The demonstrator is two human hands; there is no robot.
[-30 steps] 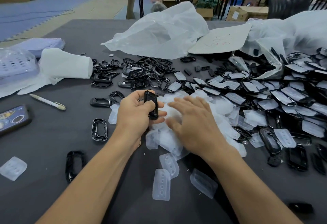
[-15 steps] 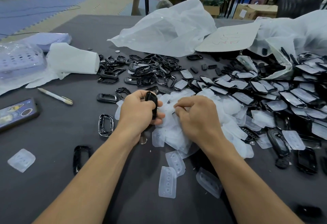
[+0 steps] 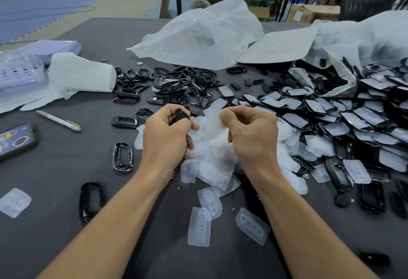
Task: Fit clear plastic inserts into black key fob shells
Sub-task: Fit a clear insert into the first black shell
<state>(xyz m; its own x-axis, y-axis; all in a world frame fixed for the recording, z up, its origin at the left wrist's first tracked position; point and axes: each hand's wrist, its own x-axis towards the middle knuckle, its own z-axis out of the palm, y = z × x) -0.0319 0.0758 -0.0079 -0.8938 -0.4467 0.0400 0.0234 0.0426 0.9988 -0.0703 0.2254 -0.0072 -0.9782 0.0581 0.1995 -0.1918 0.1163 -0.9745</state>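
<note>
My left hand (image 3: pixel 165 139) grips a black key fob shell (image 3: pixel 180 116) upright, just above the pile of clear plastic inserts (image 3: pixel 212 159). My right hand (image 3: pixel 251 137) is lifted over the same pile, its thumb and fingers pinching one clear insert (image 3: pixel 215 122) held up beside the shell. Loose clear inserts (image 3: pixel 199 227) lie near the table's front. Empty black frames (image 3: pixel 167 84) are heaped behind my hands. Shells with inserts fitted (image 3: pixel 331 115) spread out to the right.
A white pen (image 3: pixel 58 121) and a phone (image 3: pixel 15 140) lie at the left, with a white cloth (image 3: pixel 81 75) and lilac baskets (image 3: pixel 19 73) behind them. Plastic bags (image 3: pixel 203 36) and a card sheet (image 3: pixel 278 47) sit at the back on the dark table (image 3: pixel 55 168).
My right hand went from lying flat on the insert pile to pinching one insert and lifting it toward the shell. My left hand kept hold of the shell.
</note>
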